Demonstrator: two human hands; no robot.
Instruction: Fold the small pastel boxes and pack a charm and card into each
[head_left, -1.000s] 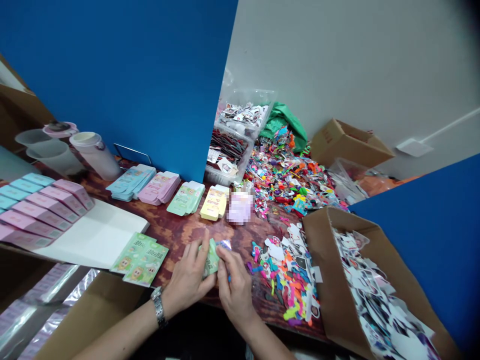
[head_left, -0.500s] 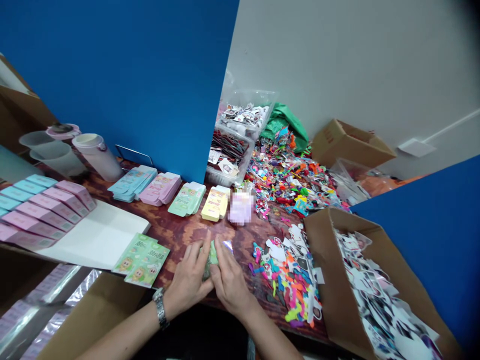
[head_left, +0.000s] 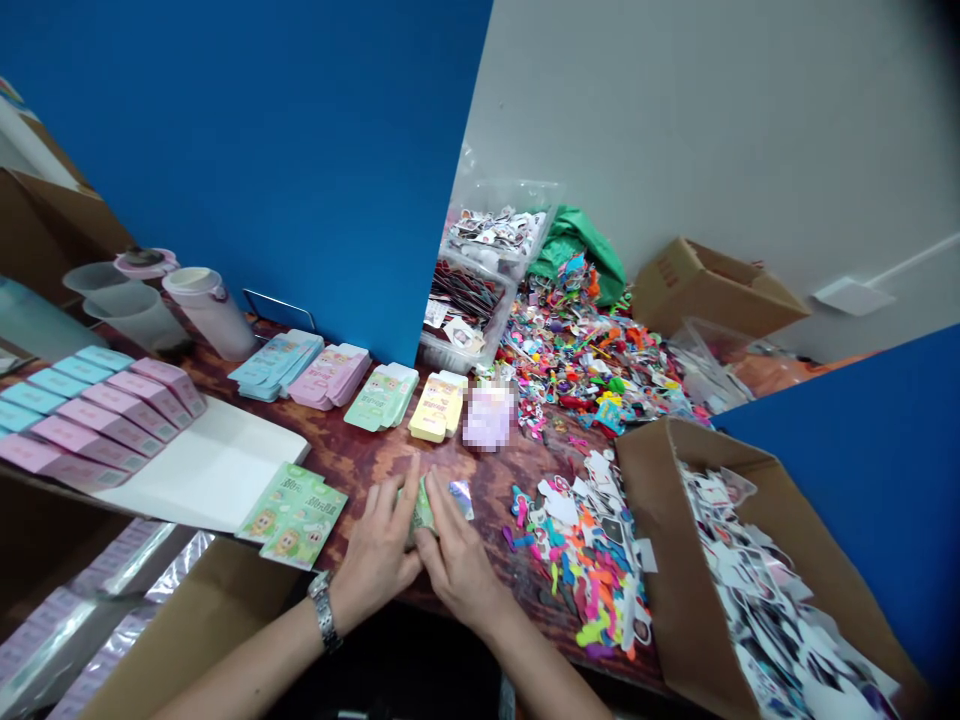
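Note:
Between my two hands is a small green box (head_left: 423,512), mostly covered by the fingers. My left hand (head_left: 377,545), with a metal watch on its wrist, presses the box from the left. On the other side my right hand (head_left: 459,560) presses it, its fingers straight and close together. A small shiny card (head_left: 462,499) lies just beyond the right fingertips. Left of my hands, two flat green boxes (head_left: 304,520) overlap at the table edge.
Stacks of flat blue boxes (head_left: 277,362), pink boxes (head_left: 330,375), green boxes (head_left: 381,396) and yellow boxes (head_left: 437,405) line the back. Pink filled boxes (head_left: 105,428) stand left. Colourful trinkets (head_left: 592,570) lie right, beside a carton (head_left: 660,560) of stickers.
The whole view has shifted slightly, so the table things sit a little further right. Both hands stay on the green box, nearly unmoved.

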